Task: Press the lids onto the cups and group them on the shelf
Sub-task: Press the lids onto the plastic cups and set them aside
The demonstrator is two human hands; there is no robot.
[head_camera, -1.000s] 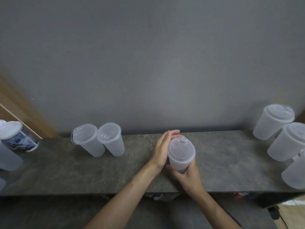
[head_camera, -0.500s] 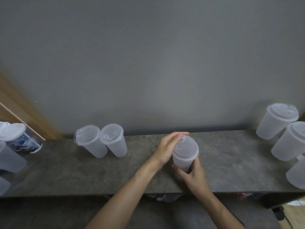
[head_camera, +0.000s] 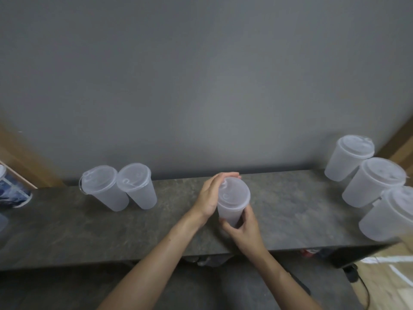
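Observation:
A translucent plastic cup [head_camera: 230, 211] with a lid [head_camera: 234, 193] on top stands mid-shelf on the dark stone shelf [head_camera: 290, 204]. My right hand [head_camera: 243, 229] grips the cup's lower body from the near side. My left hand [head_camera: 210, 193] lies against the cup's left side, fingers straight and reaching over the lid's far edge. Two lidded cups [head_camera: 105, 189] [head_camera: 138, 186] stand side by side at the left. Three lidded cups [head_camera: 348, 157] [head_camera: 373, 182] [head_camera: 391, 215] cluster at the right end.
A blue-and-white printed cup [head_camera: 13, 193] sits at the far left edge. A grey wall rises right behind the shelf. Wooden boards flank both sides. Below the shelf's front edge lie dark clutter and a cable on the floor at the lower right.
The cup with both hands has shifted slightly right and back on the shelf. My left hand's fingers now reach further over the lid's far rim.

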